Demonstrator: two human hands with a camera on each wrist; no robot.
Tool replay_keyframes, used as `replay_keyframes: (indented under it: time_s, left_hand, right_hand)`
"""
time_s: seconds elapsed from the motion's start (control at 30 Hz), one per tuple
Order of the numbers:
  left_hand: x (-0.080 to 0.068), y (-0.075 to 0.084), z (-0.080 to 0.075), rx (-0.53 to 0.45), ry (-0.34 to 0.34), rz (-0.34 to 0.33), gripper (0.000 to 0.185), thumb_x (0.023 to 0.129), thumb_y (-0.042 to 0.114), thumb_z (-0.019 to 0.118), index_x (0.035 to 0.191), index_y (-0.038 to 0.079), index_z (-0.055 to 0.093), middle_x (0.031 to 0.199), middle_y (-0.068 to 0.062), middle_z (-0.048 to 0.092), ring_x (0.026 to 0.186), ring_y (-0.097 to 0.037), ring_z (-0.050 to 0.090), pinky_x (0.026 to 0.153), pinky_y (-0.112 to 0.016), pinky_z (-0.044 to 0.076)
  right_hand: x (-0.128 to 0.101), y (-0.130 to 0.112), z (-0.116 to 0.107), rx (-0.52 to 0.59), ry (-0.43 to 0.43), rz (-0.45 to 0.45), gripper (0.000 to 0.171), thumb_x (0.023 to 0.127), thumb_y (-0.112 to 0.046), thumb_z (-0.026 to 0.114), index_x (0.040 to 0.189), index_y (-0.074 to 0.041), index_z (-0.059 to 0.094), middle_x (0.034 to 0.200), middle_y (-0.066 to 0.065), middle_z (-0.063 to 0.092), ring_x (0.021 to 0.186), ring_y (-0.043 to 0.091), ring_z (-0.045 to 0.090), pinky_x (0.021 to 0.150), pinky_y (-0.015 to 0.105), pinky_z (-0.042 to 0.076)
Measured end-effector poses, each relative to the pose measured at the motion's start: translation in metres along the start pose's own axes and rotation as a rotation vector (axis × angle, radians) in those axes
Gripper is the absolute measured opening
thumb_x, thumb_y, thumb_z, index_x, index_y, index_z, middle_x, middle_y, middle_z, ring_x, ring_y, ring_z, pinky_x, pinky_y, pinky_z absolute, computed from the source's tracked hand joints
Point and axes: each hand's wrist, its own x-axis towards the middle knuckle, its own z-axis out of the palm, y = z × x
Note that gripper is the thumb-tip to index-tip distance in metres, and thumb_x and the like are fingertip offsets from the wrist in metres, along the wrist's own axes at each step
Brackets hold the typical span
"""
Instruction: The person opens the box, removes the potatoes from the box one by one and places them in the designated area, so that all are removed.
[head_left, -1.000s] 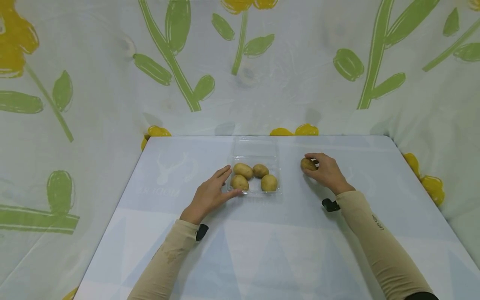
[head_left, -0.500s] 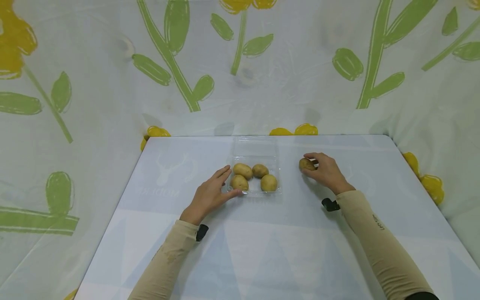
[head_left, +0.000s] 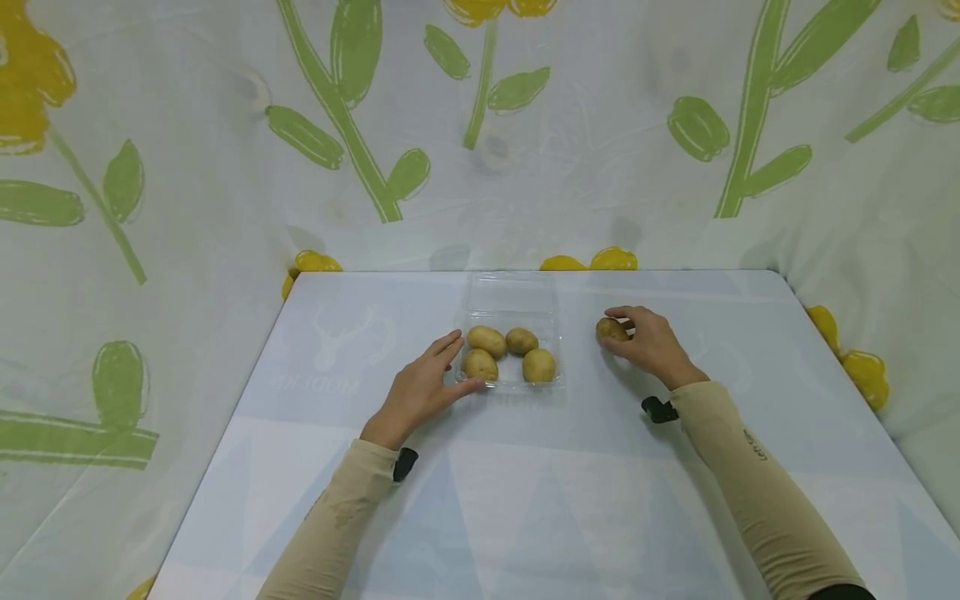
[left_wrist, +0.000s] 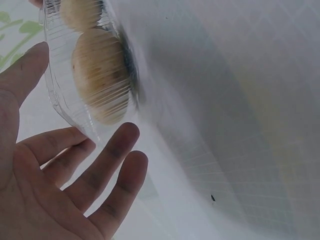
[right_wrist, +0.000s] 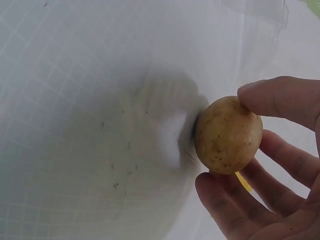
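Note:
A clear plastic tray (head_left: 512,385) on the table holds several potatoes (head_left: 487,341). My left hand (head_left: 422,385) lies flat with straight fingers against the tray's left rim (left_wrist: 64,107); its fingers (left_wrist: 107,162) touch the plastic beside one potato (left_wrist: 102,75). To the right of the tray my right hand (head_left: 651,341) curls its thumb and fingers around a single potato (head_left: 611,329), seen close in the right wrist view (right_wrist: 228,134), low over the table.
The pale table (head_left: 525,483) is ringed by a floral cloth backdrop (head_left: 225,150) at the back and both sides. The tray's open lid (head_left: 510,292) lies behind it. Bare tabletop stretches in front of both hands.
My right hand with its potato has shifted slightly left, toward the tray. The left hand and tray have not moved.

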Motion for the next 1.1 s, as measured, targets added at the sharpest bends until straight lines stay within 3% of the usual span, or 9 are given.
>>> replay_keyframes:
  time_s: [1.1]
  left_hand:
    - [0.001, -0.001, 0.000, -0.018, -0.003, 0.007, 0.089, 0.089, 0.059, 0.071, 0.156, 0.010, 0.041, 0.163, 0.003, 0.033, 0.114, -0.021, 0.066, 0.087, -0.047, 0.054]
  right_hand:
    - [0.000, -0.009, -0.012, 0.000, 0.033, -0.012, 0.052, 0.096, -0.026, 0.069, 0.141, -0.003, 0.057, 0.142, 0.024, 0.053, 0.118, 0.043, 0.058, 0.097, 0.057, 0.049]
